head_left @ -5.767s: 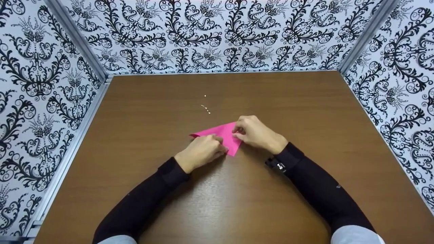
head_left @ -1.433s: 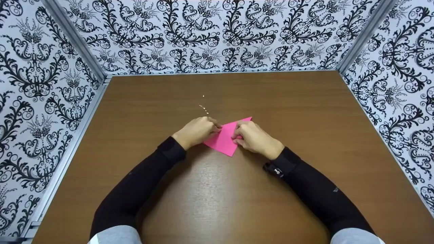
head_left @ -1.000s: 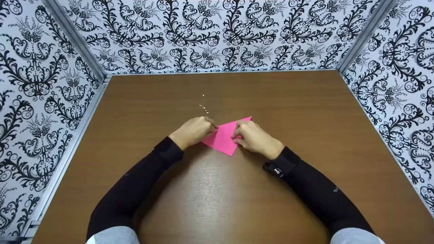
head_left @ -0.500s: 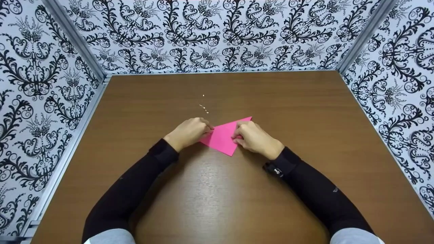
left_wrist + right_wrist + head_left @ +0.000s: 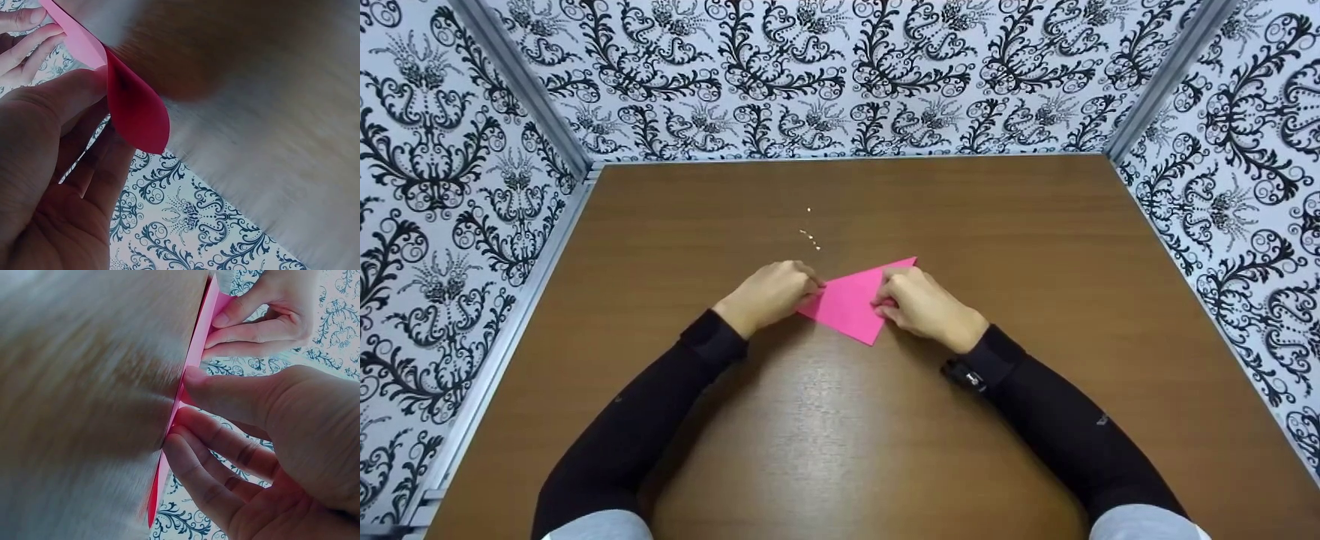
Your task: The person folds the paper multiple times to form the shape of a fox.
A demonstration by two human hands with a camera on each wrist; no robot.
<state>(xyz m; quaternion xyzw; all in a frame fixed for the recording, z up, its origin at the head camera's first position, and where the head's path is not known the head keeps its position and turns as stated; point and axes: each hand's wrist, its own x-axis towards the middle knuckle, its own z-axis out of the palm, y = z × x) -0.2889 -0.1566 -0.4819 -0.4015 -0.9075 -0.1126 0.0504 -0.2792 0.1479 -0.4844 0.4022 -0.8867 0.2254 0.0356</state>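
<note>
A sheet of pink paper [image 5: 849, 306], folded over, lies at the middle of the table in the head view. My left hand [image 5: 774, 294] pinches its left end between thumb and fingers. In the left wrist view, a flap of the pink paper [image 5: 136, 112] curls into a rounded loop beside that thumb. My right hand [image 5: 926, 306] holds the paper's right part, fingertips down at its surface; a pointed corner sticks out beyond it. From the right wrist view, the thumb [image 5: 225, 391] and fingers of the right hand meet at the thin edge of the pink paper [image 5: 197, 343].
Small pale specks [image 5: 812, 240] lie on the brown wooden table [image 5: 997, 217] beyond the paper. Black-and-white patterned walls [image 5: 840, 75] with metal corner rails [image 5: 521, 82] enclose the back and both sides. Dark sleeves cover both forearms.
Over the last second and a half my left hand slides left along the paper, baring more of it. The right hand stays put. Earlier, the left hand was on the paper's near edge.
</note>
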